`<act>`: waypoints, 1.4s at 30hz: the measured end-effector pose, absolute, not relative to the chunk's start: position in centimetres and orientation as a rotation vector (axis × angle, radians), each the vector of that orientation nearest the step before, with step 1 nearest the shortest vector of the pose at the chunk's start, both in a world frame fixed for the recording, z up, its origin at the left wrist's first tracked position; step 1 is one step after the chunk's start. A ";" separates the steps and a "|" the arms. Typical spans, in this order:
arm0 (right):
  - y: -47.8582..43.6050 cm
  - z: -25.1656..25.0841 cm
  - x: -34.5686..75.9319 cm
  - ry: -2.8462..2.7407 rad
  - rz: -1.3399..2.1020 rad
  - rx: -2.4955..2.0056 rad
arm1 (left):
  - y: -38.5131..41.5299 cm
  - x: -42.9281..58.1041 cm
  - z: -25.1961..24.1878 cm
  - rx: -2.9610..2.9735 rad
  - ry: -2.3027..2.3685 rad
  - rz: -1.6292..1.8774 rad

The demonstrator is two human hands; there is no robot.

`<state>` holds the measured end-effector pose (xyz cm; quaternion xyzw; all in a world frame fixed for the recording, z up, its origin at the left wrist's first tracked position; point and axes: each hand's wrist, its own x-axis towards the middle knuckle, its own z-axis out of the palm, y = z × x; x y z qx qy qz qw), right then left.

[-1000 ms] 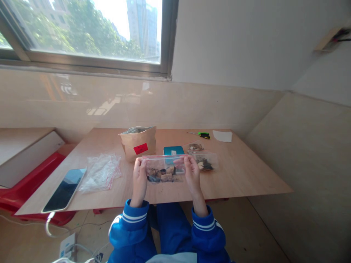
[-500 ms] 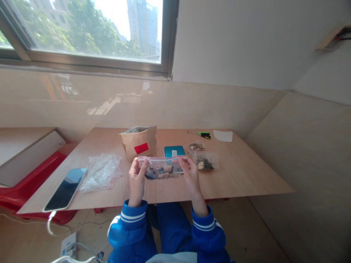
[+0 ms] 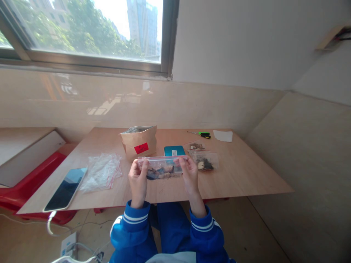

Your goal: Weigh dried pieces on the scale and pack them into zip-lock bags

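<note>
Zip bag (image 3: 161, 168) of dark chunks (image 3: 160, 174), pinched at both ends
Left hand (image 3: 138, 183) and right hand (image 3: 190, 175) each grip one end between fingers and thumb, over the worktop (image 3: 246, 175), just beside a second filled bag (image 3: 204, 161).

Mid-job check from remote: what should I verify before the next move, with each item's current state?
Left hand grip on zip bag: ok, pinching its end.
Right hand grip on the bag: ok, pinching the other end.
Dark and tan pieces inside the bag: ok, lying along the lower edge.
Seal closed: cannot tell.
Bag clear of teal box: cannot tell, they overlap in view.
Kraft pouch upright: ok.
</note>
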<state>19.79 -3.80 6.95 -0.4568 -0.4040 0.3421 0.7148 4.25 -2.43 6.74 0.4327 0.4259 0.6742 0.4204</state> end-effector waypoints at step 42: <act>-3.8 6.8 19.2 -0.920 0.716 -1.076 | -2.3 4.0 6.6 1.176 1.006 1.604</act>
